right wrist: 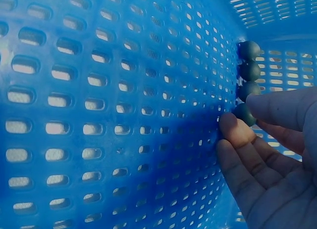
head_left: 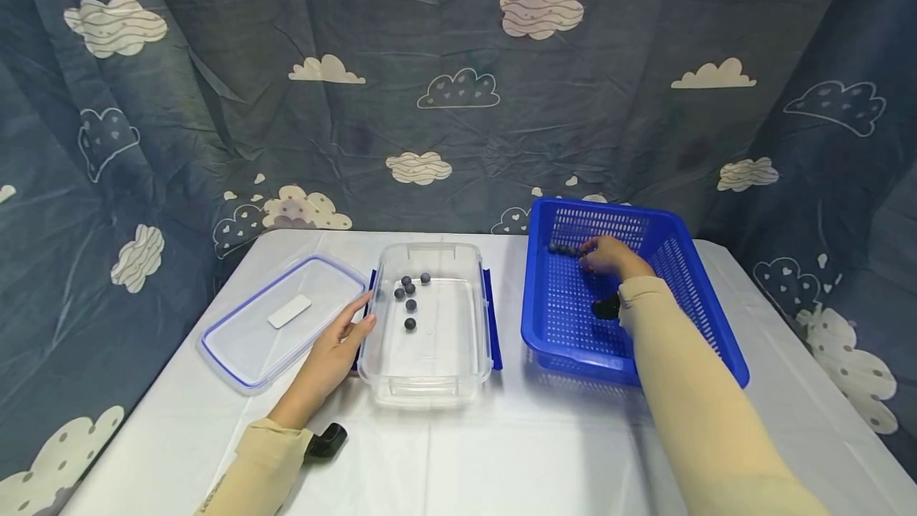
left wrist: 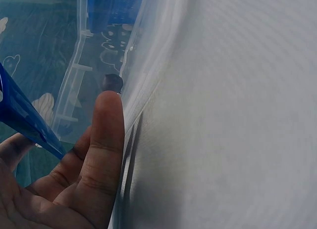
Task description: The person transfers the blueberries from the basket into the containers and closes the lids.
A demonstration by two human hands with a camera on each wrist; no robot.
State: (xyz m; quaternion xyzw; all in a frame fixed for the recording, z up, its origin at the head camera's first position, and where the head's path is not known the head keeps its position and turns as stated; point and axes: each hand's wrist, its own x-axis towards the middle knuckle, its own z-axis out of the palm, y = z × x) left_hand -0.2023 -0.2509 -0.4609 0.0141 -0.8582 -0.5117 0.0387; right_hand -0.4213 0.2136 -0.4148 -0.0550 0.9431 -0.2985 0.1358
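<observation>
My left hand rests against the left side of a clear plastic container, its fingers nearly straight. In the left wrist view, the blue side latch lies between the thumb and fingers. Several dark blueberries lie inside the container. Over on the right, my right hand reaches into a blue perforated basket. Its thumb and fingertips pinch a blueberry at the near end of a row. Other blueberries stand in line against the basket's wall.
A clear lid with a blue seal and a white label lies left of the container. White cloth covers the table. A dark cloud-patterned curtain hangs behind. Each wrist carries a black device.
</observation>
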